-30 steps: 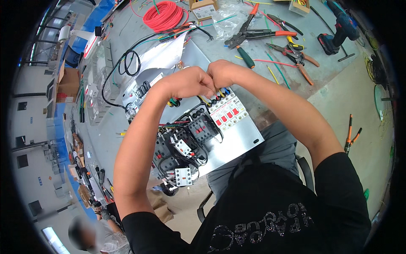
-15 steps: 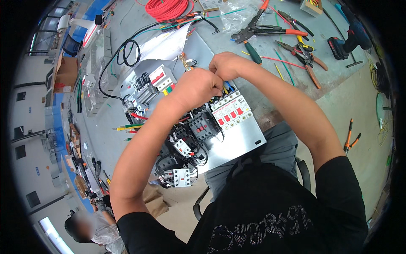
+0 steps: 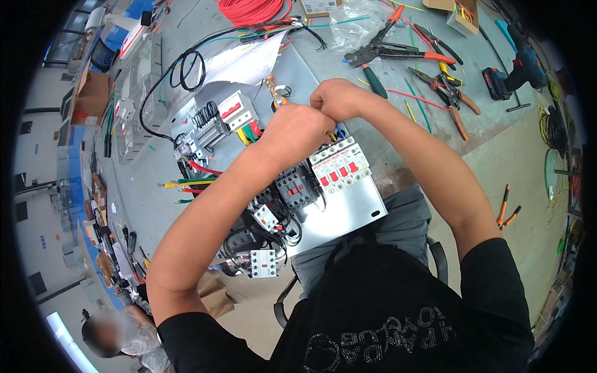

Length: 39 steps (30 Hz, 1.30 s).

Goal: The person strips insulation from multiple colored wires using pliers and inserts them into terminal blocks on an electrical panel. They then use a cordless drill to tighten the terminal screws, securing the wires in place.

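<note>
Over the metal mounting panel [image 3: 354,211], nearest the seated person, sat a row of white circuit breakers [image 3: 341,166] with red levers. Just above them the left hand [image 3: 297,132] and right hand [image 3: 336,99] were pressed together, both curled into fists; what they gripped was hidden. Farther off on the grey bench [image 3: 485,133] lay orange-handled pliers [image 3: 398,46], a cordless drill [image 3: 513,74] and a red wire coil [image 3: 249,9].

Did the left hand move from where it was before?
Yes. The left hand slid along the metal panel, off the row of red-switched breakers toward the coloured wires.
</note>
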Motion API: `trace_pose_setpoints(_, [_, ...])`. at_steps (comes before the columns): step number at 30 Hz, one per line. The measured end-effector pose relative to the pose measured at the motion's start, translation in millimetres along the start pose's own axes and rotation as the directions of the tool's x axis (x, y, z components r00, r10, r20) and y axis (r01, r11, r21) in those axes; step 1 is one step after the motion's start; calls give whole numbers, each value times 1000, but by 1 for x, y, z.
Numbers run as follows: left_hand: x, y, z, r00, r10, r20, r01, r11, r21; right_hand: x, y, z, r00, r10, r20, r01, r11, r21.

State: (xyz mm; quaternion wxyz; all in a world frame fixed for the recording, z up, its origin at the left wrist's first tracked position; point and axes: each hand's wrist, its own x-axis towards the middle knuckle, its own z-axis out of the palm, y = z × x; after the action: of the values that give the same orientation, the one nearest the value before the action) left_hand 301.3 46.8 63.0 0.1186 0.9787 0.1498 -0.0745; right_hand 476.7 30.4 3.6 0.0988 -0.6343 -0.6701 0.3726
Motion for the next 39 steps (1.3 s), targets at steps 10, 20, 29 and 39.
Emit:
trace_pose_setpoints(10, [-22,-21,-40,974,-213,-72,197,964,-178,-26,1,-18,993,-52,105,26,971,238])
trace_pose_setpoints(20, [-5,-49,-36,917,-368,156,399,825,-399,-44,-30,10,966,-225,-125,212,972,-105])
trace_pose_setpoints(29, [19,-78,-20,822,-463,330,568,633,-526,-23,-45,13,994,50,-95,-53,998,-33])
trace_pose_setpoints(39, [-24,-19,-35,998,-68,-4,68,995,-73,-14,-44,4,992,127,10,-125,983,-134])
